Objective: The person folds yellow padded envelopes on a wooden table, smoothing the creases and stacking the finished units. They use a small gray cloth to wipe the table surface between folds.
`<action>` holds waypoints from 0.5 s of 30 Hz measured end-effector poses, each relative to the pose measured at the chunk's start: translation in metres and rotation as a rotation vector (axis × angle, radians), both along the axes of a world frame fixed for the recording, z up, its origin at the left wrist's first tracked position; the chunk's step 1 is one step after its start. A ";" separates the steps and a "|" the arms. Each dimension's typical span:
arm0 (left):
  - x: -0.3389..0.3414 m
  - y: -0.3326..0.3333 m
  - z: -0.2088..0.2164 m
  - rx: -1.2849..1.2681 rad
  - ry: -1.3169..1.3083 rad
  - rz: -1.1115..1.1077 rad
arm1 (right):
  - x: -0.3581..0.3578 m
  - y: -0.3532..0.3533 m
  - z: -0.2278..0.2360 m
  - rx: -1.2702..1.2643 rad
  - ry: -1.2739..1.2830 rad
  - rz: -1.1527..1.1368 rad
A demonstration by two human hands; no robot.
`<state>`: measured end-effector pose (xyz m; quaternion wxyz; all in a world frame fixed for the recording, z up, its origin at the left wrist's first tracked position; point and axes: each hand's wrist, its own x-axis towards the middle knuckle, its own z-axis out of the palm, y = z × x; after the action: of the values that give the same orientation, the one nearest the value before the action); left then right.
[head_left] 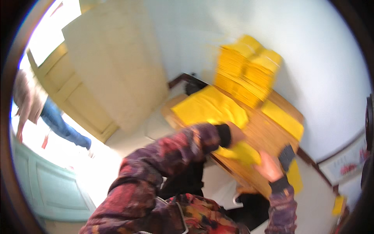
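A limp yellow sheet [244,153], of cloth or soft paper, lies at the front edge of a wooden table. My right hand [269,167] is closed on its right end, thumb and fingers pinched together. My left hand [236,134] is just above the sheet's left part; motion blur smears its fingers, so its grip does not show. Beyond it spreads a larger, slightly rumpled yellow piece [210,106]. Beside my right hand is a dark grey flat thing [287,157], its kind unclear.
Tall bundled stacks of yellow sheets [247,72] stand at the table's back against the wall. Another yellow piece [283,120] lies on the wooden table [265,130] at right. At far left, a person [50,113] in jeans is in the bright doorway, near a beige board [117,58].
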<state>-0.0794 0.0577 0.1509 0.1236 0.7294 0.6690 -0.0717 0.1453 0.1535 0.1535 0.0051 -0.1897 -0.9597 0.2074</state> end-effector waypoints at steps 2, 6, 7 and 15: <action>0.015 -0.014 -0.012 0.238 0.115 0.049 | -0.002 0.008 0.000 -0.522 -0.087 0.132; 0.024 -0.044 -0.036 0.302 0.050 0.112 | 0.005 -0.017 -0.017 -0.176 -0.118 0.138; 0.019 -0.045 -0.038 0.166 -0.013 0.142 | 0.010 -0.028 -0.020 0.168 -0.009 0.091; 0.024 -0.050 -0.051 0.067 0.019 0.082 | 0.013 -0.040 -0.025 -0.026 -0.061 0.066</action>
<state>-0.0553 0.0078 0.1003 0.0959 0.7043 0.7015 -0.0510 0.1579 0.1140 0.1285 -0.0335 -0.1641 -0.9623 0.2143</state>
